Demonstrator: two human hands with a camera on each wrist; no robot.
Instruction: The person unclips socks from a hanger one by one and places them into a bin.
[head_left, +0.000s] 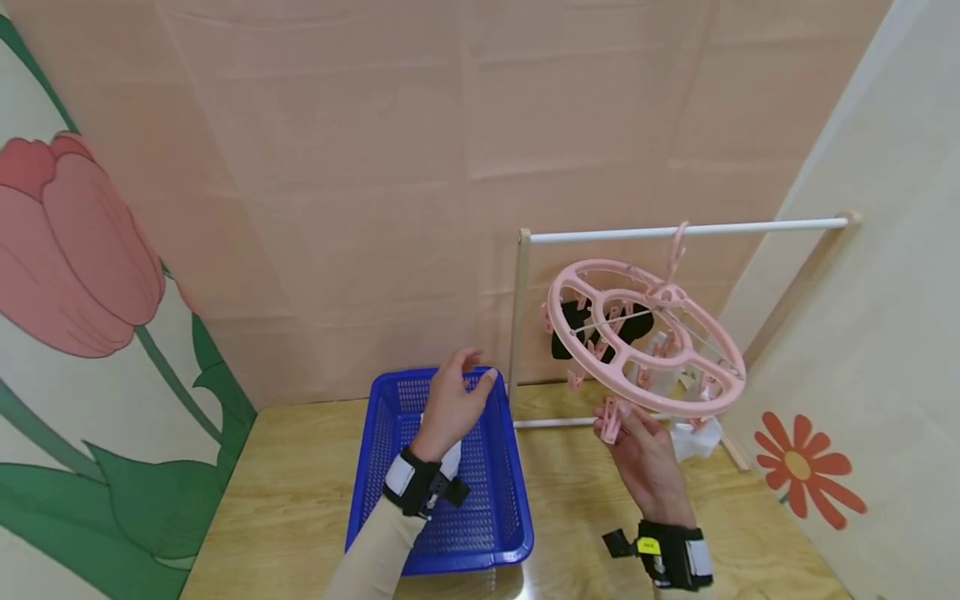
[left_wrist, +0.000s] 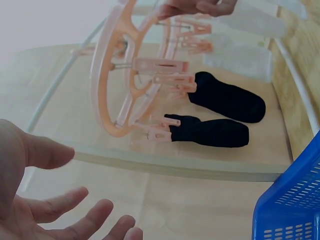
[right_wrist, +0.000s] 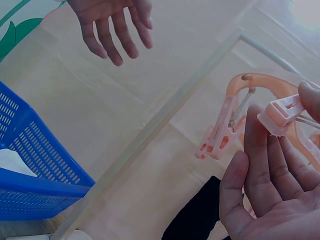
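Pink plastic forms the round hanger (head_left: 666,294), which hangs by its hook from the white top rod (head_left: 772,226) of a rack standing on the wooden tabletop (head_left: 292,500). Just below the hanger's near rim, the right hand (head_left: 648,462) pinches a pink clip (head_left: 611,421) between thumb and fingers. The left hand (head_left: 452,406) is relaxed and released, fingers apart, seen from the head over the far part of the blue basket (head_left: 472,529), which sits to the left of the rack. A white cloth (head_left: 452,460) lies in the basket, partly hidden by the left wrist. Two black socks (left_wrist: 227,97) hang side by side from clips on the hanger, with white pieces (left_wrist: 240,60) near them, too blurred to make out exactly.
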